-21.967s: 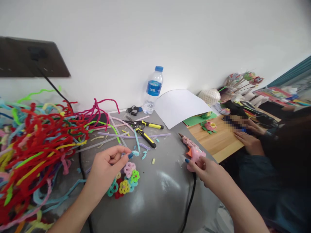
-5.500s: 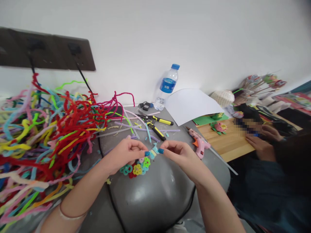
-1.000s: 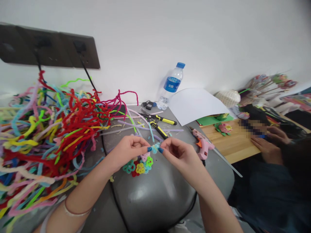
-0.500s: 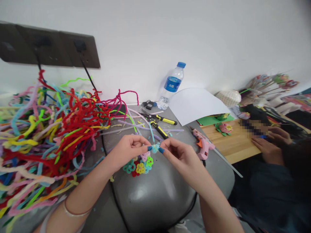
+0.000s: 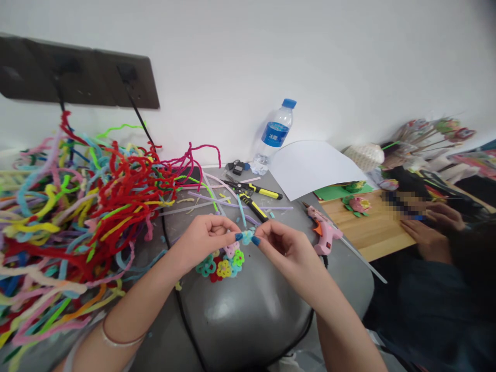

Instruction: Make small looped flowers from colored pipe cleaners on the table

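A small light-blue pipe-cleaner flower point(image 5: 247, 236) is pinched between my two hands above the grey seat. My left hand point(image 5: 211, 237) grips its left side with thumb and fingers. From the other side, my right hand point(image 5: 284, 245) pinches it between thumb and forefinger. Just below and left lies a cluster of pipe-cleaner flowers point(image 5: 223, 268) in yellow, green, teal, red and pink, partly covered by my left hand. A light-blue pipe cleaner point(image 5: 241, 211) stretches up behind the held flower.
A big tangle of pipe cleaners point(image 5: 96, 206) fills the left. Yellow-and-black pliers point(image 5: 251, 199) lie behind my hands. A pink glue gun point(image 5: 325, 232) rests at right, near white paper point(image 5: 313, 168) and a water bottle point(image 5: 276, 134). Another person's hands point(image 5: 430, 235) are at a wooden board point(image 5: 372, 235).
Almost nothing differs. My right fingertips and the light-blue flower have shifted very slightly to the left; both hands keep their pinch on it.
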Motion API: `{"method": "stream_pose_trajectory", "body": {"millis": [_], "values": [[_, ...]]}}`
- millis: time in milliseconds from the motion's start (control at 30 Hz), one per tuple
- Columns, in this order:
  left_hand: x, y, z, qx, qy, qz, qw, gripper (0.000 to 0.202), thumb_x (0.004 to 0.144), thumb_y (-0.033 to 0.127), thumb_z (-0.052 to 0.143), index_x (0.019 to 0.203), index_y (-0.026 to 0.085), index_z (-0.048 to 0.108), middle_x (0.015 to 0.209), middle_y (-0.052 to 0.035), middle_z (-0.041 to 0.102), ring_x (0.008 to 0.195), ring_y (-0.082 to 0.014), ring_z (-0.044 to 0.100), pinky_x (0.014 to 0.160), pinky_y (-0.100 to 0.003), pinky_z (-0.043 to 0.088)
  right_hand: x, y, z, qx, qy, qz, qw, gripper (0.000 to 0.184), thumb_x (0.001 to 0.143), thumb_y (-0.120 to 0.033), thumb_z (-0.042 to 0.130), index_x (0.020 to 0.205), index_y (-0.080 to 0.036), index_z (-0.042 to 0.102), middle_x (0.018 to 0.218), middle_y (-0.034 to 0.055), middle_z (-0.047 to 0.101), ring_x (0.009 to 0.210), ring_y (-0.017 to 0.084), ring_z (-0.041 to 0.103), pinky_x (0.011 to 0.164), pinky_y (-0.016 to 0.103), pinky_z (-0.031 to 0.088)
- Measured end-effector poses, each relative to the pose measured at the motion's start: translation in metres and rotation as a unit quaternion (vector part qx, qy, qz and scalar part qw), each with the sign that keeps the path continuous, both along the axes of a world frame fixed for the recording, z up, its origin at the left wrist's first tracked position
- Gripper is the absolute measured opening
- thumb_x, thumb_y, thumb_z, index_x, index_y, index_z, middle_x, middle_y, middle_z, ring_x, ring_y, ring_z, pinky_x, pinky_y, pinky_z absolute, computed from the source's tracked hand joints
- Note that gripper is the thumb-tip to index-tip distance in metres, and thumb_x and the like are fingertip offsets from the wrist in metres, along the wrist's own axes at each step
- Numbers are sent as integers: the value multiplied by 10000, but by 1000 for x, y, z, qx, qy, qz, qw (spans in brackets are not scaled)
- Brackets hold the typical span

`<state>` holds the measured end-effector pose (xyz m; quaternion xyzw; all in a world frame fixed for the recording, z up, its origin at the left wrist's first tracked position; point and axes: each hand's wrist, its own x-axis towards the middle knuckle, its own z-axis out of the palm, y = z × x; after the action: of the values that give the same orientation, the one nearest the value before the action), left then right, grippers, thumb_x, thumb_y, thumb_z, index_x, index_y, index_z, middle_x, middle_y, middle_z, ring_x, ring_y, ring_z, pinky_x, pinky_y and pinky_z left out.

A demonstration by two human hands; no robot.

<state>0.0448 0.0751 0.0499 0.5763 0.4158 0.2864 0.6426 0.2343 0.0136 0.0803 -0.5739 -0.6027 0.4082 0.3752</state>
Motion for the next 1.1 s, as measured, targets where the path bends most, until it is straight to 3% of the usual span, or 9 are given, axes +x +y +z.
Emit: {"method": "stream_pose_trajectory", "body": {"millis": [200,600,767,867,967,1100], "values": [[0,-1,-1,-7,-16,-1,1000,294,709,399,762,817,128,728,610,12,601,524,-85,488,514,-187,363,-1,1,2,-4,7,-1,1000,184,878,-347,604,779,-191,597,638,-23,491,570,128,416,515,252,322],[0,-1,0,12,2,3,1000,334,724,448,740,796,124,706,540,66,422,477,-60,323,465,-179,231,2,3,-3,-3,28,-22,999,197,868,-389,635,816,-200,622,669,-14,520,596,140,444,535,261,352],[-1,0,-1,54,10,3,999,285,767,414,706,812,133,713,538,79,354,487,-70,302,483,-194,253,0,2,-2,1,26,-22,999,151,864,-339,637,811,-198,623,631,-34,487,568,131,427,520,259,330],[-1,-3,3,126,26,22,991,193,796,336,670,798,149,716,527,94,271,484,-73,267,496,-198,253,0,1,-1,33,5,-31,999,110,873,-297,627,827,-196,631,660,-24,508,589,133,436,537,265,331],[0,-8,6,254,78,72,961,116,805,252,648,792,177,735,498,99,250,460,-75,275,507,-196,287,1,1,-1,84,-9,-44,995,56,873,-260,636,889,-206,637,708,-13,530,615,141,448,563,272,352],[-2,-18,5,436,142,98,883,171,877,245,606,823,230,767,484,50,490,482,-99,467,586,-204,422,4,-1,-1,149,-2,-57,987,86,862,-264,678,925,-228,631,779,9,566,655,159,487,624,296,409]]}}
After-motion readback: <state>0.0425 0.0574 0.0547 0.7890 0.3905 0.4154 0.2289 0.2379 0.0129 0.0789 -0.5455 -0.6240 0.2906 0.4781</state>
